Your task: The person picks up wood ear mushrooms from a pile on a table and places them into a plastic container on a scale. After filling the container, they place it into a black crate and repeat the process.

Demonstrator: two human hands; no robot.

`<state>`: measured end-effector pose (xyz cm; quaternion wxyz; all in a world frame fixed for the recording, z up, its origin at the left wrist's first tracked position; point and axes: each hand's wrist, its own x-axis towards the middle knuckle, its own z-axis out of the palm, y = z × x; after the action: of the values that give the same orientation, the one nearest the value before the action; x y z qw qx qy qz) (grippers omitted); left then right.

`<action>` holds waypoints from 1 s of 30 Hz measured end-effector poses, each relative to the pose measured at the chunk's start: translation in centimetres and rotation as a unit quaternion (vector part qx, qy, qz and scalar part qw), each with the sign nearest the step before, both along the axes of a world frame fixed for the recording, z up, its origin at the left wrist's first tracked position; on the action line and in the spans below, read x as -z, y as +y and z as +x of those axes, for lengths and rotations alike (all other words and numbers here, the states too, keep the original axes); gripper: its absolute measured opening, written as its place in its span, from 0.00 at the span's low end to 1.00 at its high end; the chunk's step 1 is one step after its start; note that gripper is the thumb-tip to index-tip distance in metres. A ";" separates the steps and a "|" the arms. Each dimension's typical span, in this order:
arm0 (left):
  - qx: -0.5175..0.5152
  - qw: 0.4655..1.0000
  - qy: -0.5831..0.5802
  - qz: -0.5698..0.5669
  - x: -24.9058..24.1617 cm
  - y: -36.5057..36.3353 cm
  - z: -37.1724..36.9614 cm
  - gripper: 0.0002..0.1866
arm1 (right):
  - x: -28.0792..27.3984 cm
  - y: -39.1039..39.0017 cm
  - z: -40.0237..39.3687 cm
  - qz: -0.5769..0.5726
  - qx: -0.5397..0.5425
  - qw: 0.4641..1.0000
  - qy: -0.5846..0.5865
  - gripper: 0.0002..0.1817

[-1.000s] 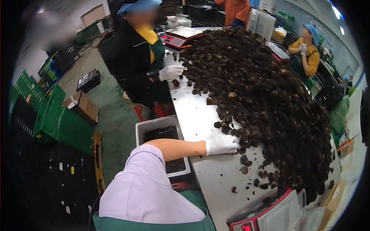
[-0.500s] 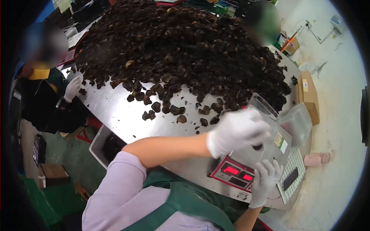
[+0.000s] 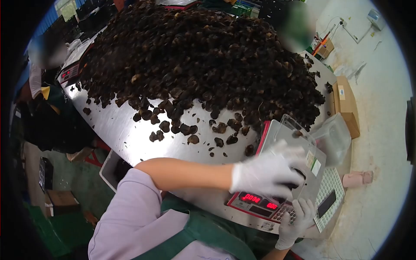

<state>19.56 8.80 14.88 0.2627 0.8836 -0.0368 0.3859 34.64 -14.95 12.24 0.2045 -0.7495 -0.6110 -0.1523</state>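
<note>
A clear plastic box (image 3: 318, 162) with a label lies tilted on the red electronic scale (image 3: 255, 209), whose digits are lit. My left hand (image 3: 271, 169), white-gloved, reaches across over the box and is smeared by motion. Dark dried mushroom-like pieces (image 3: 299, 175) show at its fingertips; whether they are gripped or lie below cannot be told. My right hand (image 3: 297, 221), also gloved, is beside the scale's keypad at the box's near edge, its fingers stretched and slightly apart. Another such piece (image 3: 297, 134) shows through the clear plastic at the far side.
A large heap of dark dried pieces (image 3: 195, 65) covers much of the metal table (image 3: 108, 125). At right are another clear container (image 3: 333, 138), a cardboard box (image 3: 346, 106), a phone (image 3: 327, 203) on a pale mat and a pink bottle (image 3: 357, 178). Co-workers stand at far left and far right.
My left hand has moved lower over the box, and dark pieces now show by its fingers. The lit digits have changed from zeros. The co-worker's gloved hand has left the table at left.
</note>
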 end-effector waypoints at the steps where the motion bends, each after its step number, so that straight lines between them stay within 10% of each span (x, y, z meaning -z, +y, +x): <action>1: -0.043 0.997 0.058 -0.001 -0.8 2.6 -1.2 0.20 | 0.2 -0.3 0.5 0.035 0.002 0.999 0.003 0.17; 7: -0.615 0.761 0.205 0.033 10.8 21.8 -6.9 0.41 | 0.1 -0.2 1.6 0.041 0.035 0.998 -0.039 0.15; 12: -0.475 0.846 0.237 0.042 13.7 22.0 -8.1 0.17 | 0.2 0.8 1.0 0.052 0.037 0.998 -0.028 0.12; 17: -0.428 0.880 0.196 0.061 10.6 15.1 -9.8 0.13 | -0.1 0.9 0.2 0.054 0.050 0.997 -0.014 0.10; 20: -0.391 0.906 -0.024 -0.163 9.0 12.9 -10.9 0.15 | -0.1 0.9 -0.2 0.051 0.046 0.998 0.000 0.10; 23: -0.186 0.705 -0.081 -0.680 8.5 13.1 -12.6 0.08 | -0.1 1.3 -0.8 0.055 0.027 0.998 0.011 0.09; 27: -0.167 0.549 -0.077 -0.815 4.8 10.2 -12.0 0.11 | -0.2 1.4 -1.6 0.057 0.008 0.998 0.026 0.09; 30: -0.134 0.562 -0.092 -0.811 4.8 8.7 -10.4 0.14 | -0.2 1.1 -1.8 0.068 0.007 0.997 0.032 0.11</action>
<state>9.16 17.54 10.04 0.8094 0.2524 0.3864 0.3630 32.85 -13.83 12.49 0.2729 -0.7428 -0.5870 -0.1708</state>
